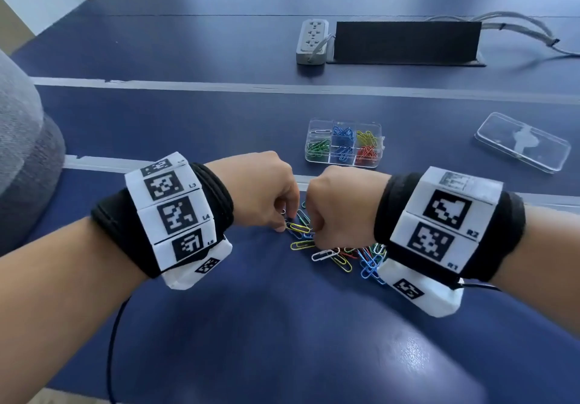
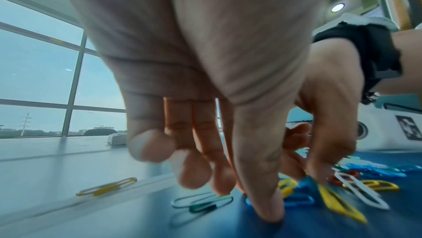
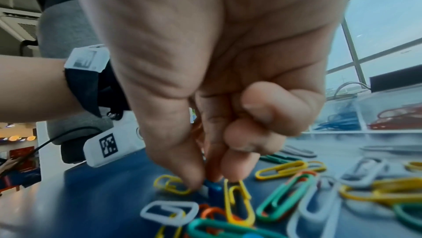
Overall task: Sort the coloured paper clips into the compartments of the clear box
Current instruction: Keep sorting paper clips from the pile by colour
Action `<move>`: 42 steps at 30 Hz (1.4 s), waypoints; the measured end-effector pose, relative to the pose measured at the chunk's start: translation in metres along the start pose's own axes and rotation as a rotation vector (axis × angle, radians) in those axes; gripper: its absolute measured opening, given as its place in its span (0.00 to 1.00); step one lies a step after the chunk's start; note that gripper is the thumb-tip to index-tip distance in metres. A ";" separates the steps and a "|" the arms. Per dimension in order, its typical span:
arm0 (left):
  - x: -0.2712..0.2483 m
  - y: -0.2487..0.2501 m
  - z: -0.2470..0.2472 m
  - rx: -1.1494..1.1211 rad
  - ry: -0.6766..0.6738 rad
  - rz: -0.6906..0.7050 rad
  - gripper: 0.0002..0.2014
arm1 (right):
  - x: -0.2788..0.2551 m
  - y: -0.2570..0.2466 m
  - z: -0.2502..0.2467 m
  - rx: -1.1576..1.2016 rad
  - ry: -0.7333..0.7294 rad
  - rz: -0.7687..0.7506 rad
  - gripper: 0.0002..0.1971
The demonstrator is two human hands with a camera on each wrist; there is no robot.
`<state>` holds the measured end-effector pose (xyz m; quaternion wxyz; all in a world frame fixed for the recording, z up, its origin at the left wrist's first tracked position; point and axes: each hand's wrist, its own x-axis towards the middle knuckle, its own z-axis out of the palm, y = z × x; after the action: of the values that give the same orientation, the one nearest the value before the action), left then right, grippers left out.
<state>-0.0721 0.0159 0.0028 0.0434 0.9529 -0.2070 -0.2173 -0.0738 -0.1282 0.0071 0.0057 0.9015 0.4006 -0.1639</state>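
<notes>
A loose pile of coloured paper clips [image 1: 345,256] lies on the blue table. The clear box [image 1: 314,124] stands beyond it, holding white, blue, yellow, green and red clips in separate compartments. Both hands hover knuckles-up over the pile's left end. My right hand [image 3: 207,182] pinches a blue clip [image 3: 214,190] between thumb and fingertip, its end lifted off the table. My left hand [image 2: 255,204] has its fingers curled down and its thumb tip on the end of another blue clip [image 2: 299,203] lying flat. The index finger is hidden behind the thumb.
The box's clear lid [image 1: 522,143] lies to the right of the box. A grey power strip [image 1: 312,41], a black panel [image 1: 406,41] and cables sit at the back. A grey chair [image 1: 22,140] stands at the left.
</notes>
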 end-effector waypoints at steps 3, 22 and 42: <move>0.001 0.002 0.003 0.017 0.011 -0.001 0.08 | -0.003 0.008 -0.002 0.057 0.010 0.033 0.09; -0.003 -0.002 0.011 -0.055 0.016 0.043 0.06 | -0.063 0.060 0.015 1.070 -0.058 0.281 0.03; 0.009 -0.008 0.008 0.083 0.081 0.120 0.06 | -0.062 0.037 0.023 0.250 0.047 0.220 0.07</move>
<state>-0.0650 0.0200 -0.0089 0.0253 0.9478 -0.2708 -0.1666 -0.0925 -0.2009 -0.0004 -0.0980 0.9372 0.2760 -0.1895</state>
